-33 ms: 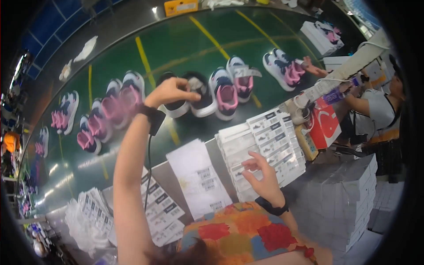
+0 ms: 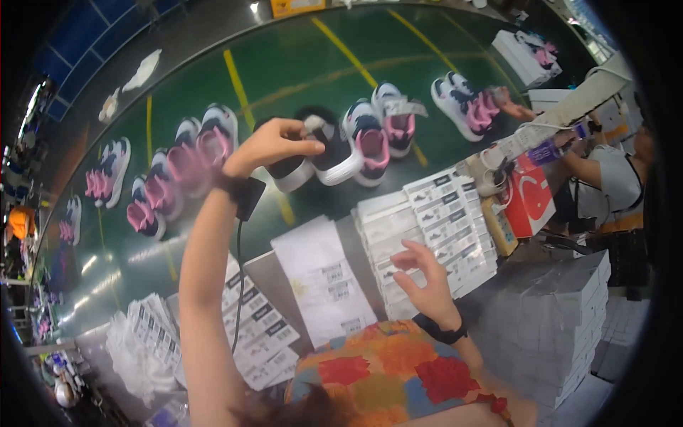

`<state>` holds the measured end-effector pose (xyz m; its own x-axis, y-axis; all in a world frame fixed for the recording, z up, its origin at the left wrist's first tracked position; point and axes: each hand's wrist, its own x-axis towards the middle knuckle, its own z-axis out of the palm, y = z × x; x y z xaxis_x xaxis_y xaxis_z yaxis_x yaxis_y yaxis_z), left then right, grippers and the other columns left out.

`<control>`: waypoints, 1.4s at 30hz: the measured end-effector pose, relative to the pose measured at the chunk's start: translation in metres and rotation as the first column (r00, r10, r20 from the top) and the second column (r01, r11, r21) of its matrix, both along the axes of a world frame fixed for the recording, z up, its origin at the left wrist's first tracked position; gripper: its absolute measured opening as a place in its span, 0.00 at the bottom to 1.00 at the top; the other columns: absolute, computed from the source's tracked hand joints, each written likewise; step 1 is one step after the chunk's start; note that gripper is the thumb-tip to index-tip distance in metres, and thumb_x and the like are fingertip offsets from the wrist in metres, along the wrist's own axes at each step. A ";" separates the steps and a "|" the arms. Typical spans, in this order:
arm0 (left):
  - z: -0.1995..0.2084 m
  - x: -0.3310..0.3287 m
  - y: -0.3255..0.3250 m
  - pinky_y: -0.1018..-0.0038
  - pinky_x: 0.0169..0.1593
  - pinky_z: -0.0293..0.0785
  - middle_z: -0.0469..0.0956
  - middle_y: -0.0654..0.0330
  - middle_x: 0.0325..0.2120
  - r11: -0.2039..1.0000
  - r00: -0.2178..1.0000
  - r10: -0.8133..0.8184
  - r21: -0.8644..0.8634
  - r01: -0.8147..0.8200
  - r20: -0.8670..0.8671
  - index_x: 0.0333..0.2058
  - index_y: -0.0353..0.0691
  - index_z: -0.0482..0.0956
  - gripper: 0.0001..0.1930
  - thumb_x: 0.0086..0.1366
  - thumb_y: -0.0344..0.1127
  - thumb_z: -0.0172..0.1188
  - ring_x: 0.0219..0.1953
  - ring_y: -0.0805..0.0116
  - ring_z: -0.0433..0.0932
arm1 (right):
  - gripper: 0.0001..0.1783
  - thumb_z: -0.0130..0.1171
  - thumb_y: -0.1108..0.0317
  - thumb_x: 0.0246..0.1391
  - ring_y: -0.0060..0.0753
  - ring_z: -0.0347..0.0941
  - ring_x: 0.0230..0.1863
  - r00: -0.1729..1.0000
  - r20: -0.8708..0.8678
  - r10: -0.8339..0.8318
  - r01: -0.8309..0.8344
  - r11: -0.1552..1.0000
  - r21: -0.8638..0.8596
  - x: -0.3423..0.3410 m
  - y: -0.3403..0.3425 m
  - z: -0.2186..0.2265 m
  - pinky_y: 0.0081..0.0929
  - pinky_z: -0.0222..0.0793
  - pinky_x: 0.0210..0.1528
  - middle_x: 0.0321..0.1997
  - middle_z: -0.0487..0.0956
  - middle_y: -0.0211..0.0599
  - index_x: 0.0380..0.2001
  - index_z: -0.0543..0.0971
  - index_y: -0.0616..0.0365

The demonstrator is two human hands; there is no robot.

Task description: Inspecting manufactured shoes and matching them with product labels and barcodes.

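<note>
My left hand point(image 2: 279, 146) reaches over a pair of dark shoes with white soles on the green belt. Its thumb and fingers are closed in a pinch at the opening of the right dark shoe point(image 2: 340, 167). A whitish wad point(image 2: 314, 125) shows in that opening, beside my fingertips; whether they grip it I cannot tell. Partly under the same hand sits the left dark shoe point(image 2: 293, 178). My right hand point(image 2: 429, 283) hovers with fingers apart and nothing in it, above overlapping printed label sheets point(image 2: 445, 217).
Pink-lined sneakers point(image 2: 370, 146) stand beside the dark pair, with more pairs point(image 2: 203, 146) to the left. A white paper stack point(image 2: 313, 260) lies nearer me. A co-worker's hand point(image 2: 514, 107) is by a far-right pair. Stacked boxes point(image 2: 548, 306) rise at my right.
The view has shifted slightly, so the shoes appear a little higher and further right. The whitish wad sits slightly higher against the dark shoe. My right hand stays spread.
</note>
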<state>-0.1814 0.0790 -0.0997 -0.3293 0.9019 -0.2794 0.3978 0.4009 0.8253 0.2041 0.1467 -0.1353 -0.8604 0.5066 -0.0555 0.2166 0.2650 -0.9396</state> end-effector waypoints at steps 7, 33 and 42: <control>0.047 0.164 -0.134 0.72 0.23 0.67 0.71 0.60 0.17 0.938 0.869 -0.117 0.235 0.256 -0.480 0.28 0.40 0.80 0.26 0.41 0.56 0.74 0.17 0.65 0.72 | 0.61 0.68 0.43 0.47 0.48 0.43 0.73 0.897 -0.261 0.356 -0.420 0.872 -0.253 -0.026 -0.022 0.010 0.45 0.46 0.70 0.74 0.45 0.50 0.71 0.43 0.62; 0.014 0.171 -0.156 0.73 0.24 0.63 0.75 0.56 0.16 0.886 0.917 0.388 0.312 -0.343 -0.094 0.26 0.31 0.83 0.08 0.53 0.30 0.69 0.18 0.67 0.70 | 0.08 0.60 0.70 0.54 0.18 0.65 0.21 0.847 0.031 0.531 -0.530 0.847 -0.037 -0.134 0.004 0.029 0.22 0.61 0.24 0.18 0.76 0.33 0.29 0.82 0.66; 0.019 0.155 -0.158 0.80 0.25 0.63 0.77 0.62 0.16 0.857 0.828 0.505 -0.029 -0.515 0.244 0.25 0.30 0.85 0.11 0.55 0.35 0.69 0.20 0.80 0.71 | 0.10 0.64 0.67 0.57 0.14 0.72 0.33 0.832 0.032 0.554 -0.480 0.746 -0.461 -0.141 0.004 0.022 0.16 0.68 0.37 0.30 0.81 0.27 0.33 0.83 0.65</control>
